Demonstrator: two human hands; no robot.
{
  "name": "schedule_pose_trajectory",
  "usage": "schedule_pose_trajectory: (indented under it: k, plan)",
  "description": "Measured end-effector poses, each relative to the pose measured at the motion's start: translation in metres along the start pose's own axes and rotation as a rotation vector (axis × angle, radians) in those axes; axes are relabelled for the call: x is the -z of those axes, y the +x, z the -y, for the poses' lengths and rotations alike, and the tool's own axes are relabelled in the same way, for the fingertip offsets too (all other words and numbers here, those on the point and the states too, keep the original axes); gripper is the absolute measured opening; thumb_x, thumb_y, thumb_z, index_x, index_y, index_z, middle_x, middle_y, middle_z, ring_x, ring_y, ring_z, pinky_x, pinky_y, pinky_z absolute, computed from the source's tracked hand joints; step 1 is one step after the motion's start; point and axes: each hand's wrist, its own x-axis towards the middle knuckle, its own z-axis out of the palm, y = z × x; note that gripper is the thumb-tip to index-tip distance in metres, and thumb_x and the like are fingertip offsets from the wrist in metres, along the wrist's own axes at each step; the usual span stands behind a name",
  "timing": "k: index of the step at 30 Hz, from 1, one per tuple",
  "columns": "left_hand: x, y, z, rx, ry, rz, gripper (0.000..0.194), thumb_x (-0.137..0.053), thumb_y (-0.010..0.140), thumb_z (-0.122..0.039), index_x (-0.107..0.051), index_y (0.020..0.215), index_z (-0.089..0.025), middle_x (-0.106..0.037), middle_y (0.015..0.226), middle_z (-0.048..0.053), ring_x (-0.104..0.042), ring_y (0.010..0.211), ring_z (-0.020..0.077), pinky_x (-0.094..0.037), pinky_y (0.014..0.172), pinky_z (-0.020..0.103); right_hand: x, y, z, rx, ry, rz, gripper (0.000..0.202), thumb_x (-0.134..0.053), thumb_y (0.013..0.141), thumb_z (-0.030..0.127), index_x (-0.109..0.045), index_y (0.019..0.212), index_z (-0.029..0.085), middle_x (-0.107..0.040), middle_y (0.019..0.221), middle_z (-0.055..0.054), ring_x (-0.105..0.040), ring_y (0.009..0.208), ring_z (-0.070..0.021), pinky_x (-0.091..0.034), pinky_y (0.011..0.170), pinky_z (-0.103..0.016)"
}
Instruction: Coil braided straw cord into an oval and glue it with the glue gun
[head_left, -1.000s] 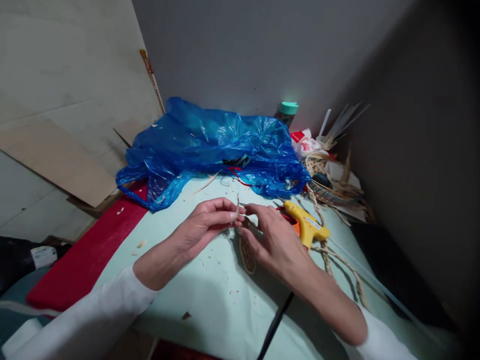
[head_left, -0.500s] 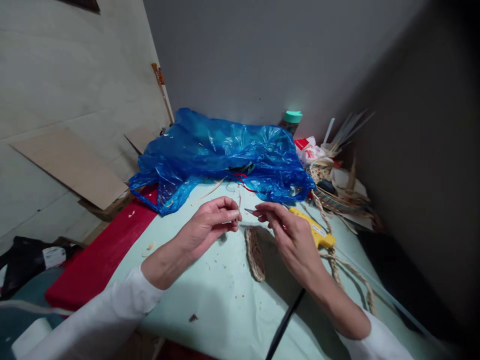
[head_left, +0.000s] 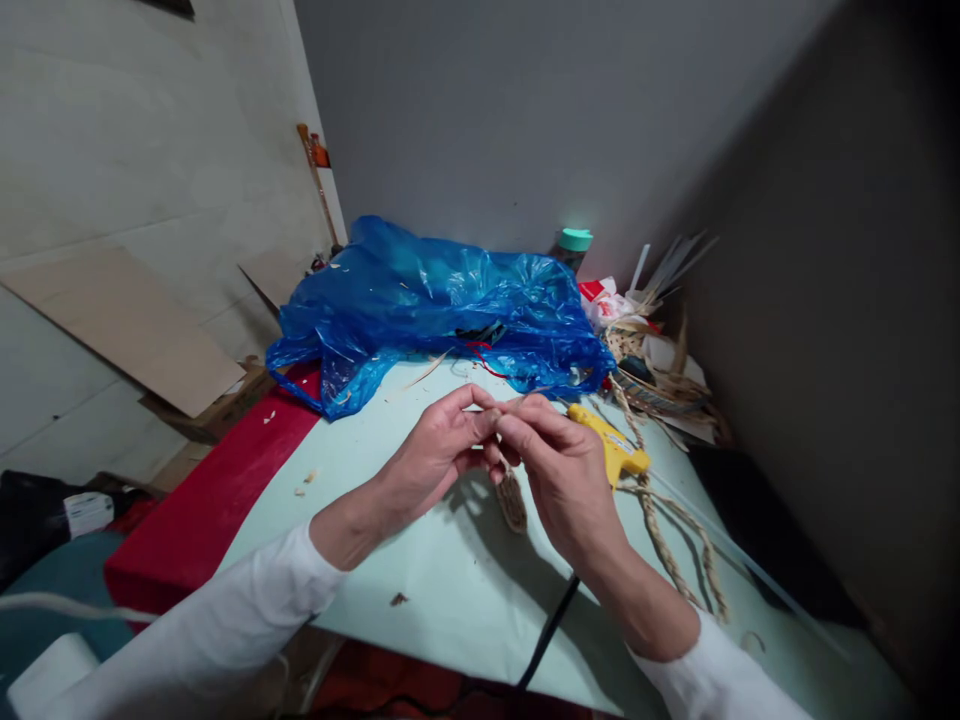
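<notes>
My left hand (head_left: 446,445) is closed in a pinch on a thin brown strand (head_left: 534,392), most of which the fingers hide. Against its fingertips press the thumb and fingers of my right hand (head_left: 566,470), also closed. What sits inside my right hand is hidden; the pointed metal tip seen there before does not show. Just below the fingers lies an oval coiled-fibre piece (head_left: 512,505) on the pale green table cover (head_left: 427,575), partly covered by my hands. A yellow glue gun (head_left: 619,448) rests just beyond my right hand.
A crumpled blue plastic bag (head_left: 435,290) spreads across the back. Braided cord (head_left: 664,545) lies at right, near a dark flat panel (head_left: 765,530). A basket (head_left: 652,395) with fibre strips stands back right. A black cable (head_left: 551,630) crosses the front edge. Red cloth (head_left: 202,510) covers the left side.
My right hand has moved left and its fingertips now meet those of my left hand. The pointed metal tip has gone out of sight. The view has shifted slightly.
</notes>
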Motion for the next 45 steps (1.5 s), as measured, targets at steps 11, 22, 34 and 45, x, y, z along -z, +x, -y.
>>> schedule_pose_trajectory:
  k: [11, 22, 34, 45]
  plan:
    - [0.004, -0.002, -0.009, 0.032, -0.082, 0.002, 0.044, -0.080, 0.075, -0.053, -0.053, 0.089, -0.021, -0.038, 0.058, -0.010, -0.020, 0.037, -0.0003, -0.019, 0.032, 0.009, -0.037, 0.018, 0.012, 0.003, 0.130, -0.050, 0.029, -0.069, 0.086, 0.038, -0.057, 0.073, 0.016, -0.054, 0.070, 0.000, -0.048, 0.062, -0.0103, -0.042, 0.055, -0.019]
    - [0.005, -0.015, -0.043, -0.159, 0.216, 0.008, 0.045, -0.087, 0.072, -0.028, -0.060, 0.108, -0.023, -0.054, 0.062, -0.008, -0.032, 0.040, 0.0003, -0.021, 0.038, 0.013, -0.044, 0.019, 0.011, 0.046, 0.009, 0.052, 0.036, -0.063, 0.094, 0.044, -0.048, 0.074, 0.017, -0.045, 0.063, 0.004, -0.038, 0.050, -0.0067, -0.031, 0.045, -0.018]
    - [0.050, -0.029, -0.100, -0.457, 0.378, -0.249, 0.007, -0.077, 0.076, -0.016, -0.071, 0.079, -0.011, -0.064, 0.064, 0.001, -0.054, 0.051, 0.0072, -0.046, 0.050, 0.020, -0.050, -0.043, 0.000, 0.273, -0.683, 0.740, 0.019, -0.055, 0.097, 0.013, -0.069, 0.108, 0.018, -0.072, 0.097, -0.004, -0.066, 0.086, -0.0169, -0.050, 0.081, -0.025]
    - [0.054, -0.020, -0.085, -0.336, 0.372, -0.284, 0.022, -0.078, 0.072, -0.029, -0.066, 0.064, -0.012, -0.052, 0.042, -0.003, -0.034, 0.031, 0.0041, -0.031, 0.030, 0.017, -0.045, 0.000, -0.068, 0.225, -1.332, 0.612, 0.078, -0.052, 0.103, 0.044, -0.035, 0.144, -0.020, -0.021, 0.149, -0.042, -0.018, 0.145, -0.0498, -0.024, 0.117, -0.067]
